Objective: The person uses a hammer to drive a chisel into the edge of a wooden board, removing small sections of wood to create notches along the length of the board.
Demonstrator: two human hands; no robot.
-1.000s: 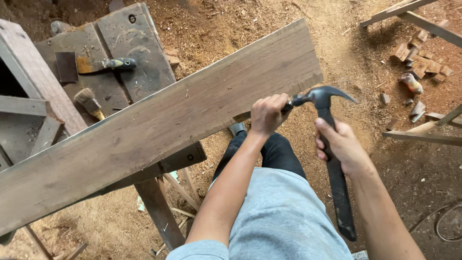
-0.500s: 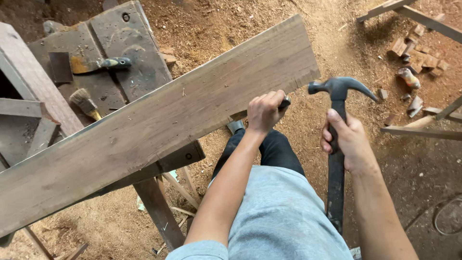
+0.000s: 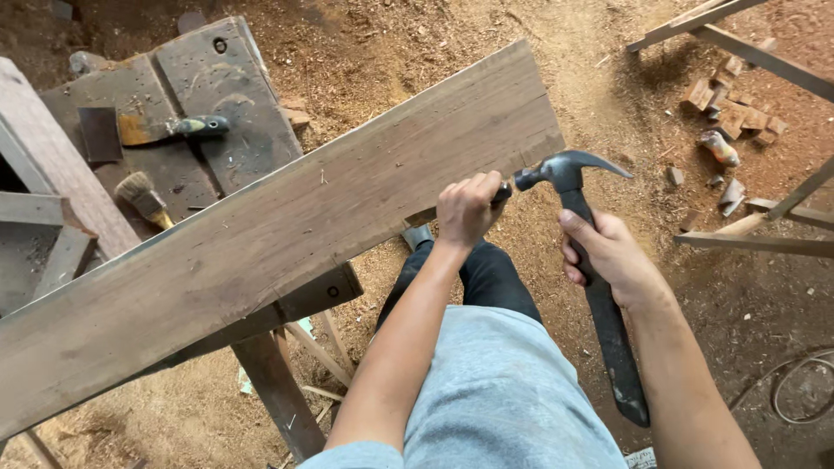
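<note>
A person's view down at their own two bare hands above a sawdust-covered dirt floor. The left hand point(image 3: 469, 208) is curled into a fist around a small dark tool point(image 3: 501, 194) at the near edge of a long wooden plank point(image 3: 287, 234); only the tool's end shows past the fingers, so what it is cannot be told. The right hand point(image 3: 608, 256) is wrapped tight around the dark handle of a claw hammer point(image 3: 578, 187), its head touching or just beside the tool's end. The plank lies slantwise across a worn workbench point(image 3: 208, 87), its left end cut off by the frame. On the bench's far side lie a putty knife point(image 3: 165, 128) and a brush point(image 3: 143, 198), partly hidden behind the plank's far edge. Wood scraps point(image 3: 730, 117) lie well apart on the floor.
</note>
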